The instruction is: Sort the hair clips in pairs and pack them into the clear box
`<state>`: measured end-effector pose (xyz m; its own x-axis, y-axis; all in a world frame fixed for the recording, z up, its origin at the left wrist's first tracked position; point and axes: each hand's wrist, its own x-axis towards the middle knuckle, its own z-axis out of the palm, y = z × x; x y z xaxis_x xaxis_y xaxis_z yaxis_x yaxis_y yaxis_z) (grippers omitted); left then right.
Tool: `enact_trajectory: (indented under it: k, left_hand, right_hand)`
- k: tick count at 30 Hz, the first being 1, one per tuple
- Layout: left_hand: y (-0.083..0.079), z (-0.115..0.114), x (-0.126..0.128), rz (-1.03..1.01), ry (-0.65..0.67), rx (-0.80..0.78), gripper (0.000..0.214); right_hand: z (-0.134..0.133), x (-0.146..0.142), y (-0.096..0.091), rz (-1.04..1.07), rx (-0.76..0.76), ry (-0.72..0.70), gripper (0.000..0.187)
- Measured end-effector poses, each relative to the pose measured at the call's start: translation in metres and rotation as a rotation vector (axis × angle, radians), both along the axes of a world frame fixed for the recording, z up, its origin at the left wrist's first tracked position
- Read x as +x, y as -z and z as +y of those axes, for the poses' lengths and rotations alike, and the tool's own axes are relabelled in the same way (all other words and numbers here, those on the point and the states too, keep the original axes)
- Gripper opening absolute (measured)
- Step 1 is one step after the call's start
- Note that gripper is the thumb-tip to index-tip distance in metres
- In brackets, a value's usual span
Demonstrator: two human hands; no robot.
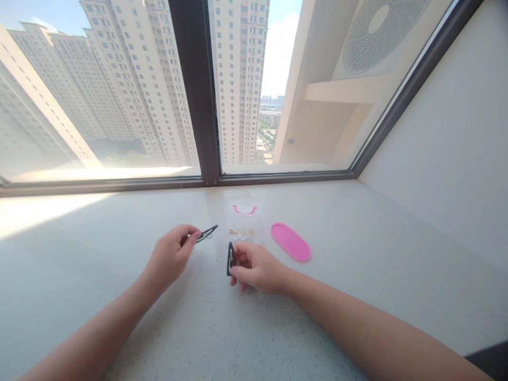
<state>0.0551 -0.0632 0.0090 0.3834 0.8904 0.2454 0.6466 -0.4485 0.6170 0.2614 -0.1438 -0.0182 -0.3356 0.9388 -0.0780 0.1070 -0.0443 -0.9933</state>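
A black snap hair clip is pinched in my left hand, its tip pointing up and to the right. My right hand grips another black snap hair clip, held nearly upright between thumb and fingers. Just beyond my right hand, a small gold-coloured chain-like piece lies in or on a clear plastic container. A pink curved strip, like a handle, shows at the far part of that container. To the right rests a pink oval tray or lid.
The pale speckled windowsill carries everything. A dark window frame runs along its far edge, with tall buildings and an outdoor fan unit beyond the glass. A white wall bounds the right side. Sunlight falls on the far left.
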Motion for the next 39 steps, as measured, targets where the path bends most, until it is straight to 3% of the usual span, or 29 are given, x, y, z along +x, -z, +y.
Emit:
enact_trajectory:
  k: [4,10,19,39]
  left_hand:
    - [0.002,-0.017,0.010,-0.307,0.063,-0.432,0.029]
    - [0.014,-0.034,0.025,-0.507,0.206,-0.781,0.022]
    - [0.013,-0.039,0.024,-0.471,0.372,-0.937,0.016]
    - [0.014,-0.037,0.024,-0.484,0.301,-0.966,0.026]
  right_hand:
    - [0.000,0.002,0.001,0.019,-0.020,-0.014,0.015]
    - [-0.002,0.004,-0.003,0.031,-0.034,-0.022,0.021]
    - [-0.005,0.008,0.000,0.112,-0.035,-0.060,0.015]
    - [0.000,0.015,-0.003,0.164,-0.073,-0.144,0.010]
